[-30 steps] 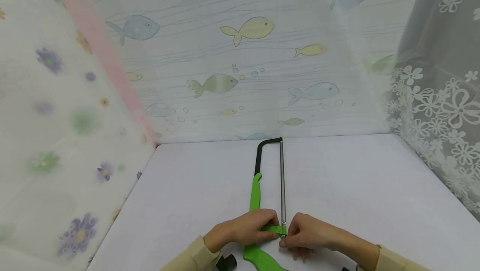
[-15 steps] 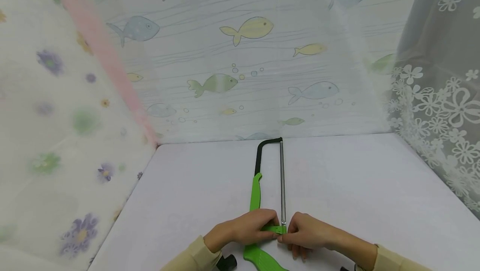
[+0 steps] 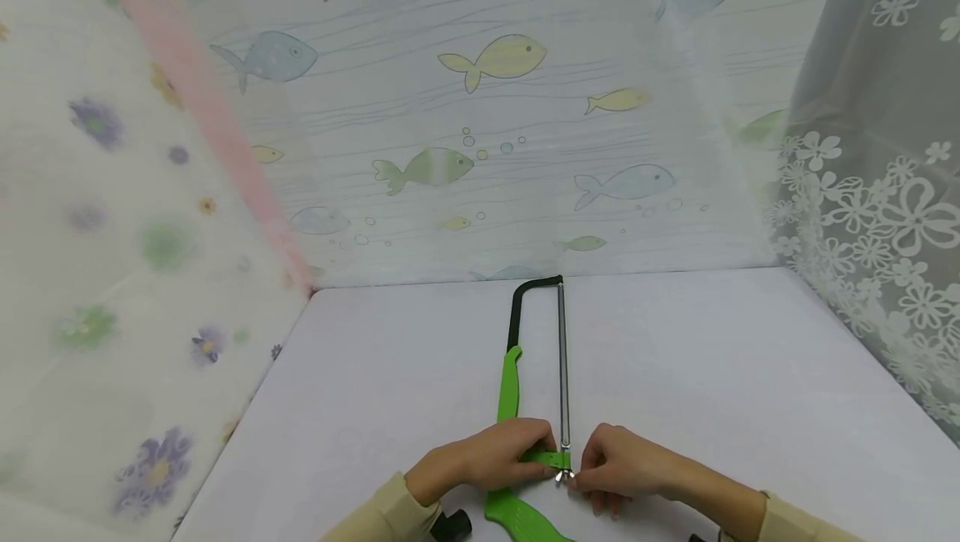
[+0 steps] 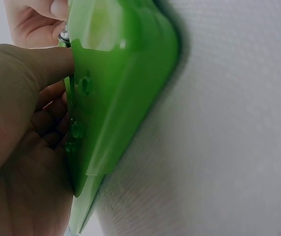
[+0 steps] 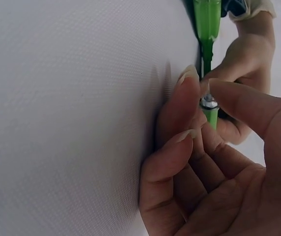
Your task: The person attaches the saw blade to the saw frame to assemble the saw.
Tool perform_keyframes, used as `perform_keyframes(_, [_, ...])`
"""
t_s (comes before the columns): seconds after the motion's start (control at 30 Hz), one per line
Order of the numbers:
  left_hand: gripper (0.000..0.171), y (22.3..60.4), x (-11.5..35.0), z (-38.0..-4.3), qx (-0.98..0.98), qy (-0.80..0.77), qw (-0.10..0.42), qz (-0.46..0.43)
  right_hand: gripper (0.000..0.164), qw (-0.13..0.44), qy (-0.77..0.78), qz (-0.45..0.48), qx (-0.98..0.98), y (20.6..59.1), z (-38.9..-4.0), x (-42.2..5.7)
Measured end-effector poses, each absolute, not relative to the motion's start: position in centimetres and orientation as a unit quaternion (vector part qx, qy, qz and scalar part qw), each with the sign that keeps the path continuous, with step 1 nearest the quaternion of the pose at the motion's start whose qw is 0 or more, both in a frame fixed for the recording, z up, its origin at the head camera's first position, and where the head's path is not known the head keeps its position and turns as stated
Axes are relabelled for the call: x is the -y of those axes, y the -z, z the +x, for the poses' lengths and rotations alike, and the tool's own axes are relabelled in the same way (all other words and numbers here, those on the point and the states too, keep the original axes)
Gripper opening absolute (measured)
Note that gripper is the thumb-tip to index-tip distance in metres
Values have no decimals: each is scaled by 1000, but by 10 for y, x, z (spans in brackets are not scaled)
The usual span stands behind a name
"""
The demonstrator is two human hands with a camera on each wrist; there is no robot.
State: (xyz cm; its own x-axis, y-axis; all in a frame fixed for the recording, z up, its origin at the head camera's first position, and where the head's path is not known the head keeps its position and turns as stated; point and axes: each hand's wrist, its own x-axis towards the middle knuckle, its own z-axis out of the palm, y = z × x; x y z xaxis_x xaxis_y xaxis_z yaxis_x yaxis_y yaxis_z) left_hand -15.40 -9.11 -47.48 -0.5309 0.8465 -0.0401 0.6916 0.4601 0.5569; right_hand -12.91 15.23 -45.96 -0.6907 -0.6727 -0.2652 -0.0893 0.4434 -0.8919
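Observation:
A hacksaw (image 3: 509, 396) lies on the table, its black bow at the far end and its green handle toward me. My left hand (image 3: 498, 460) grips the green crosspiece by the blade's near end; in the left wrist view its thumb and fingers wrap the green frame (image 4: 108, 98). A silvery blade (image 3: 563, 367) runs straight away from there. At its near end sits a metal wing nut (image 3: 564, 478). My right hand (image 3: 622, 465) has thumb and curled forefinger at the nut's right side. In the right wrist view the thumb tip lies against the metal fitting (image 5: 209, 102).
The white tabletop (image 3: 705, 358) stretches out on both sides of the saw. Behind it hangs a curtain (image 3: 337, 108) with printed fish, with a flowered sheet (image 3: 112, 275) at left and lace (image 3: 892, 217) at right. A black object (image 3: 452, 525) shows by the left wrist.
The right fingers covered the wing nut earlier; now they have shifted slightly right and its wings show. The left hand and the hacksaw stay in place.

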Motion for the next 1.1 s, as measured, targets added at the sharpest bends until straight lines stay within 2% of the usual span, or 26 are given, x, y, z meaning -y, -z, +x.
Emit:
perform_keyframes(0.33, [10,475,92,-154,-838,-247,160,460,23,310,478,-256,-781,461,-130,-151])
perform_keyframes(0.6, [10,475,92,-154,-835,-252,163,460,29,319,480,-255,-776,459,-129,-145])
perform_keyframes(0.87, [8,477,92,-155,-834,-253,167,461,44,322,478,-250,-778,460,-128,-142])
perform_keyframes(1.1, [6,477,92,-155,-836,-251,168,458,43,324,479,-240,-780,457,-127,-141])
